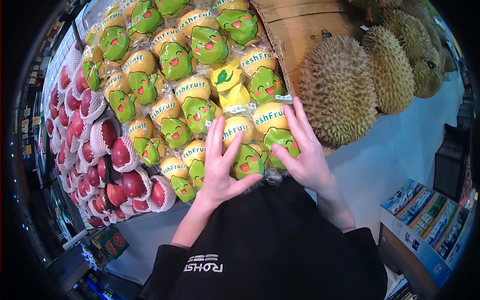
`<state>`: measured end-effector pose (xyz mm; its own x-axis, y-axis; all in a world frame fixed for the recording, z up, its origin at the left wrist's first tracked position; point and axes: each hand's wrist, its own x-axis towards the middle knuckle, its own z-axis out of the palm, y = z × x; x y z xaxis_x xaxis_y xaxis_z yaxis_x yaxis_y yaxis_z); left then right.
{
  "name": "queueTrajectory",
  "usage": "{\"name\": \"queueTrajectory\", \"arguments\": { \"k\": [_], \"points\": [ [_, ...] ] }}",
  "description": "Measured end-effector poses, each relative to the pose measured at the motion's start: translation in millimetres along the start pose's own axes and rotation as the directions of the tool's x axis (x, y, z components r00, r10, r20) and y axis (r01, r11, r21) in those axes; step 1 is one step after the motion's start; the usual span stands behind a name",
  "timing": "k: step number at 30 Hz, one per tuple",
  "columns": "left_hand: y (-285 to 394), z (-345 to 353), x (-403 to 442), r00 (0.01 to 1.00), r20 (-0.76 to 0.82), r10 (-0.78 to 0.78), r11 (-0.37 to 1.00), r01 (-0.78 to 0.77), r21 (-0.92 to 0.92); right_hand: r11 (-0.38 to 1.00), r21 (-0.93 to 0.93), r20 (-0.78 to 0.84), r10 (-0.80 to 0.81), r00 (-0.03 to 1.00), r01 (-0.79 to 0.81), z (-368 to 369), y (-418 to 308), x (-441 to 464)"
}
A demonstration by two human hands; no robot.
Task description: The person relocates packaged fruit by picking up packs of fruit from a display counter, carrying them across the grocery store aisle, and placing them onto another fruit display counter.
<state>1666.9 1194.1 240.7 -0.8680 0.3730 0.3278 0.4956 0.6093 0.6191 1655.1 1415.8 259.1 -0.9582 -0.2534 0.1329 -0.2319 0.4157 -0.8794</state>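
Note:
My left hand (219,167) rests with fingers spread on the front rows of bagged yellow fruit, its fingertips at a bag (236,131). Its thumb reaches across the lower edge of a bag with a green cartoon face (248,161). On the other side, my right hand (306,159) lies open along the right edge of a second bagged yellow fruit (270,119), with the thumb over its green print (281,142). Each bag is clear plastic lettered "FreshFruit". A bright yellow wrapped piece (235,96) sits just beyond my hands. Neither hand is closed around a fruit.
Red fruit in white foam nets (132,184) is piled at the left. Spiky durians (337,92) stand at the right beside a cardboard sheet (305,25). A box of colourful packets (425,215) is at the lower right.

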Motion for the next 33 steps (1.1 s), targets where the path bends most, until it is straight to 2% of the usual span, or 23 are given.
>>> {"name": "queueTrajectory", "arguments": {
  "k": [2, 5, 8, 11, 14, 17, 20, 24, 27, 30, 33],
  "points": [
    [0, 1, 1, 0.999, 0.014, 0.033, 0.999, -0.033, 0.000, 0.998, 0.059, -0.004, 0.032, 0.999, -0.032, 0, 3, -1],
    [2, 3, 4, 0.999, 0.026, 0.032, 0.998, -0.033, 0.045, 0.997, -0.067, -0.031, 0.023, 0.999, -0.025, 6, 1, -1],
    [3, 3, 7, 0.999, 0.019, 0.027, 0.999, -0.028, 0.041, 0.977, -0.211, -0.049, -0.009, 0.999, -0.002, 11, -1, 1],
    [5, 2, 7, 1.000, 0.018, 0.018, 0.998, -0.019, 0.054, 0.853, -0.522, -0.030, -0.046, 0.998, 0.024, 8, -5, 4],
    [2, 4, 4, 0.999, 0.012, 0.041, 0.998, -0.041, 0.047, 0.967, -0.252, -0.076, -0.057, 0.995, 0.036, 10, 6, 1],
    [3, 2, 1, 1.000, -0.017, 0.000, 0.995, -0.002, -0.101, 0.976, -0.218, -0.110, -0.029, 0.994, 0.004, 7, 2, -1],
    [0, 1, -9, 0.994, -0.047, -0.103, 0.967, 0.089, -0.238, 0.970, -0.242, -0.132, -0.052, 0.990, 0.019, 6, -2, -4],
    [7, -7, -14, 0.981, -0.107, -0.160, 0.969, 0.136, -0.206, 0.952, -0.307, -0.187, -0.064, 0.980, 0.003, 10, -2, -10],
    [14, -12, -19, 0.982, -0.123, -0.141, 0.983, 0.124, -0.137, 0.931, -0.366, -0.204, -0.093, 0.975, 0.013, 11, -5, -12],
    [8, -9, -25, 0.996, -0.058, -0.069, 0.988, 0.060, -0.143, 0.887, -0.458, -0.156, -0.141, 0.978, 0.055, 12, -13, -13],
    [7, -6, -23, 0.995, -0.089, -0.041, 0.997, 0.034, -0.073, 0.911, -0.408, -0.126, -0.118, 0.985, 0.057, 22, -5, -10]
  ]
}}
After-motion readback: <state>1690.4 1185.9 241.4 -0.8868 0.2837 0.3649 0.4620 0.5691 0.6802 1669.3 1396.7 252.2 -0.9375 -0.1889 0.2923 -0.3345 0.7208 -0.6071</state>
